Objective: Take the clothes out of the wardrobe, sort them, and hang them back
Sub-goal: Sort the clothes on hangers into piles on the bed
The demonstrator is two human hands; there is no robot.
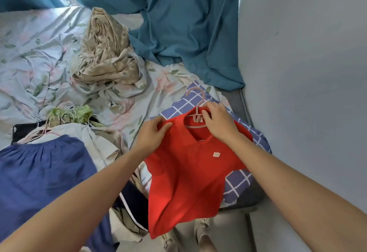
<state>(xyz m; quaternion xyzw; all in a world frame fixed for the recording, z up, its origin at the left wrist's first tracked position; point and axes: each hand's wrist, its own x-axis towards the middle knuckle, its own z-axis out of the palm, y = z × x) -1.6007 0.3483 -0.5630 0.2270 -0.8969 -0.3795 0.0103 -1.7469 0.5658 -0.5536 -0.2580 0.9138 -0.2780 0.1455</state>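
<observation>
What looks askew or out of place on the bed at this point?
The teal curtain spills onto the floral bedsheet instead of hanging clear. Clothes with hangers lie in a tangled heap. The red shirt, held by both hands, looks fine.

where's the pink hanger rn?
Head view, right of centre: pink hanger sits in the red shirt collar, right hand gripping it, over the checked pillow.

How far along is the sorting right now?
Done: clothes are out, piled on the bed. In hand: both hands, left and right, work the red shirt on its pink hanger. Left: the pile of hangered clothes and blue garment; nothing rehung in view.
</observation>
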